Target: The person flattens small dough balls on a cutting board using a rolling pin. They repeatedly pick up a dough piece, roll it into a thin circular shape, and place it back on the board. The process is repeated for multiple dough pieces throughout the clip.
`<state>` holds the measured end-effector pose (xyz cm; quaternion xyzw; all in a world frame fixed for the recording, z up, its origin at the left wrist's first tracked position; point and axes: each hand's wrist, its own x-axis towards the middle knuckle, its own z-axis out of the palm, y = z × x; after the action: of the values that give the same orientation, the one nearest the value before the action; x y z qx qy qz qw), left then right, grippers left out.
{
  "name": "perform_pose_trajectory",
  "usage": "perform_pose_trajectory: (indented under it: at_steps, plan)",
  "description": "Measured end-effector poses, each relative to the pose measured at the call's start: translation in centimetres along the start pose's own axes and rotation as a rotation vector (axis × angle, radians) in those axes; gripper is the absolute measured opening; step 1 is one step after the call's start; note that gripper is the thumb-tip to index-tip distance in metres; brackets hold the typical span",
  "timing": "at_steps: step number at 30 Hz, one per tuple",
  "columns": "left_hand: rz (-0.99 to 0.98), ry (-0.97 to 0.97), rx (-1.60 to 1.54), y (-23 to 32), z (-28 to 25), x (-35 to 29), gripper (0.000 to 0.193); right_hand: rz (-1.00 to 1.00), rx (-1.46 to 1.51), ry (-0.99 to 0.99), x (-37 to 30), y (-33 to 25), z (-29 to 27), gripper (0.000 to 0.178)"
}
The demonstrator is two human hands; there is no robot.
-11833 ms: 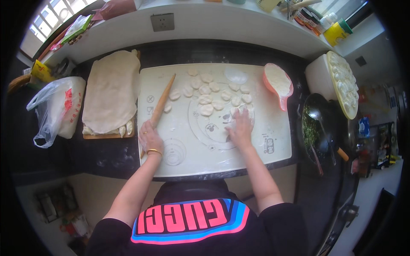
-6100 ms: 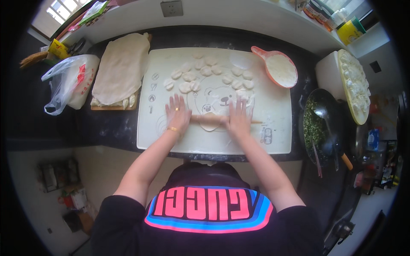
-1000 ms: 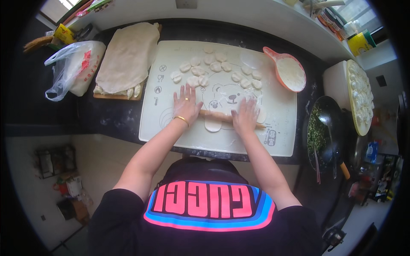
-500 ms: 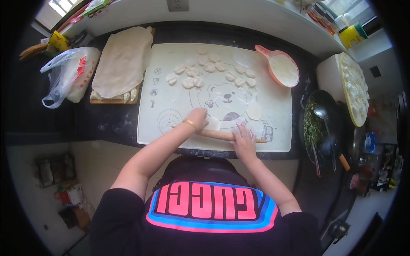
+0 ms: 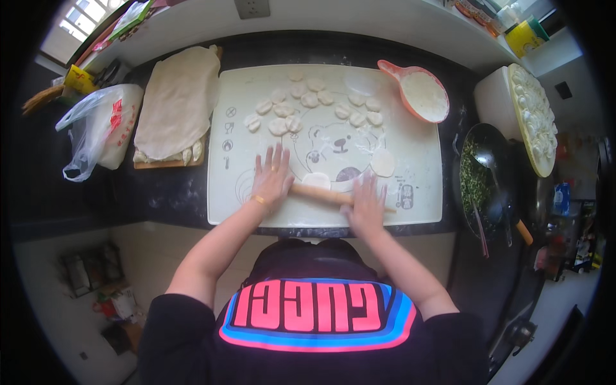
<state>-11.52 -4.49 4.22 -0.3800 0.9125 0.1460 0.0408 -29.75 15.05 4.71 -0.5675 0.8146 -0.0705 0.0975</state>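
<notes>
Dark desk [image 5: 160, 192] carries a pale rolling mat [image 5: 423, 160], and everything is placed from that mat. One wooden rolling pin [image 5: 324, 194] lies near its front edge, long axis running left to right, tilted slightly. Left hand [image 5: 272, 179] and right hand [image 5: 366, 204] both rest flat and open on the pin, palms down (neither grips), one at each end. One flattened dough round [image 5: 316, 180] lies just behind the pin; roughly fourteen small dough pieces [image 5: 310, 99] sit farther back.
</notes>
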Motion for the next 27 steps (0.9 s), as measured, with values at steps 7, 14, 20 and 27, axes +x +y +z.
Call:
perform_pose_trajectory:
  at_steps: [7, 14, 20, 27]
  plan:
    - [-0.139, 0.147, -0.053, 0.2, -0.9, 3.1, 0.067, 0.063, -0.060, 0.202, 6.7, 0.6, -0.2, 0.082]
    - [-0.144, 0.071, 0.020, -1.2, 0.5, 0.7, 0.066, -0.050, -0.011, 0.050, 3.1, -0.4, -0.7, 0.078]
    - [-0.179, 0.141, -0.015, -1.3, 0.5, 1.9, 0.067, 0.043, -0.067, 0.151, 8.6, 1.9, -0.7, 0.076]
    - [-0.020, 0.182, -0.016, -0.3, 1.8, -2.6, 0.071, -0.023, 0.056, 0.170, 2.3, 3.6, 0.4, 0.075]
